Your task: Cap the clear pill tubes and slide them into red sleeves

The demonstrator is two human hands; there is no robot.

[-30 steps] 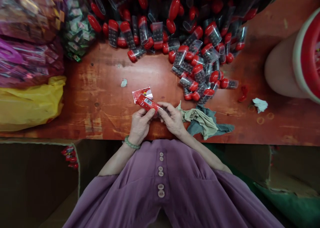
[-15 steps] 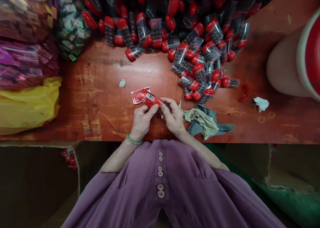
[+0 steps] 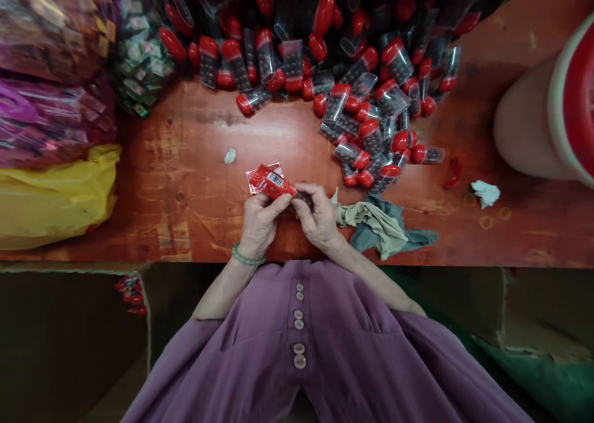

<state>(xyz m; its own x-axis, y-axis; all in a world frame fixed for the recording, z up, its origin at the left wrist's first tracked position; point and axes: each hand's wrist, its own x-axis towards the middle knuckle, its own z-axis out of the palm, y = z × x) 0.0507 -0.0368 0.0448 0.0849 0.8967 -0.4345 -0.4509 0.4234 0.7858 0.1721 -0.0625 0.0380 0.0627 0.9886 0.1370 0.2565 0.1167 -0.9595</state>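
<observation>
My left hand (image 3: 260, 225), a green bead bracelet at its wrist, pinches a red sachet (image 3: 275, 180) with a white barcode label. Beneath the sachet's far left end lies a second red-and-white wrapper (image 3: 254, 180), flat on the table. My right hand (image 3: 319, 216) is closed at the sachet's right end, thumb and forefinger around a small dark, partly see-through piece (image 3: 304, 198). Its kind is mostly hidden by the fingers. Beyond the hands spreads a heap of clear tubes (image 3: 352, 154) with red caps and dark beads inside.
Bags of small packets (image 3: 55, 120) and a yellow bag (image 3: 60, 200) stand at the left. Crumpled cloths (image 3: 383, 225) lie right of my right hand. Farther right are a white scrap (image 3: 485, 193), rubber bands (image 3: 486, 222) and a large red-lidded tub (image 3: 524, 120).
Both hands have shifted slightly left, and the sachet with them. A dark piece shows more clearly between my right fingers. The whole view has moved a little.
</observation>
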